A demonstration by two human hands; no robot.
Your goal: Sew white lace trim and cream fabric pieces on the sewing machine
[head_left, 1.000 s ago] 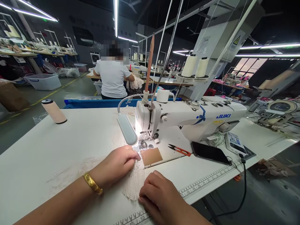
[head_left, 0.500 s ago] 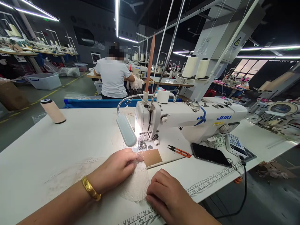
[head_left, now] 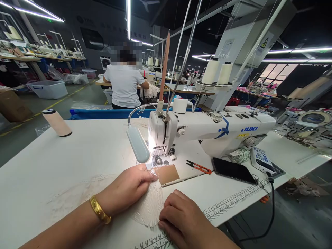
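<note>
A piece of cream lace fabric (head_left: 149, 207) lies on the white sewing table, part of it spread to the left under my forearm. My left hand (head_left: 135, 181) is closed, thumb and fingers pinching the lace just in front of the presser foot of the white sewing machine (head_left: 163, 135). Curled at the lace's lower right edge, my right hand (head_left: 181, 216) grips that edge between thumb and fingers. A brown plate (head_left: 168, 174) is set in the machine bed right of my left fingertips.
Orange thread snips (head_left: 198, 167), a black phone (head_left: 233, 170) and a white device (head_left: 261, 160) lie to the right. A peach thread cone (head_left: 57, 123) stands at left. Ruler markings (head_left: 236, 199) run along the front edge. A co-worker (head_left: 124, 83) sits ahead, facing away.
My right hand and the lace edge it grips have shifted slightly left and down. The left hand stays pinched near the presser foot. The view has tilted a little.
</note>
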